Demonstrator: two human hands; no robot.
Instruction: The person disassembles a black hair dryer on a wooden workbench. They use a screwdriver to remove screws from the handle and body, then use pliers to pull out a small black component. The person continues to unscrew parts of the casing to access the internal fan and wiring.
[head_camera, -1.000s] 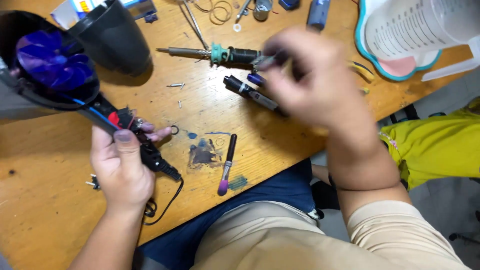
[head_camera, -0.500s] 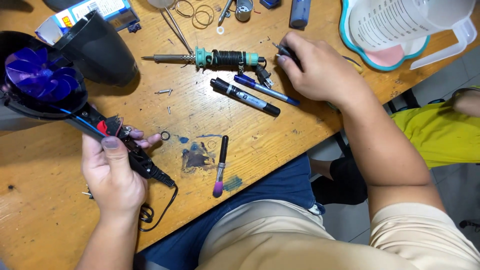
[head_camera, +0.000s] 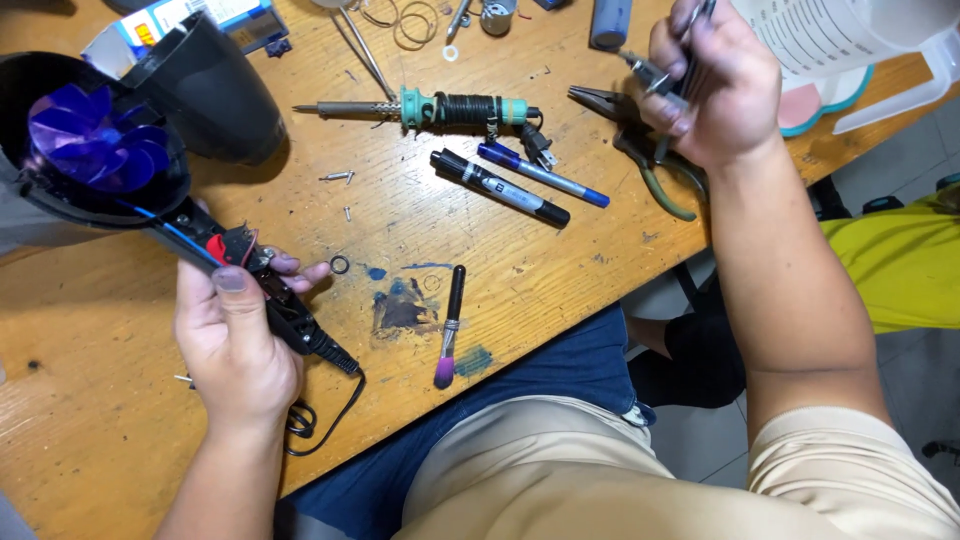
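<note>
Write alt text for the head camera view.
A left hand grips the handle of an opened black hair dryer with a purple fan over a wooden table, while the right hand lifts thin metal tweezers above green-handled pliers.

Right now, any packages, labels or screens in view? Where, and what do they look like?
Small box: top left of the table, behind the black nozzle; blue, white and orange, partly hidden.
Measuring jug: top right, clear plastic with printed scale marks.
Marker: table centre, black with a white label band.
No screens.
</note>
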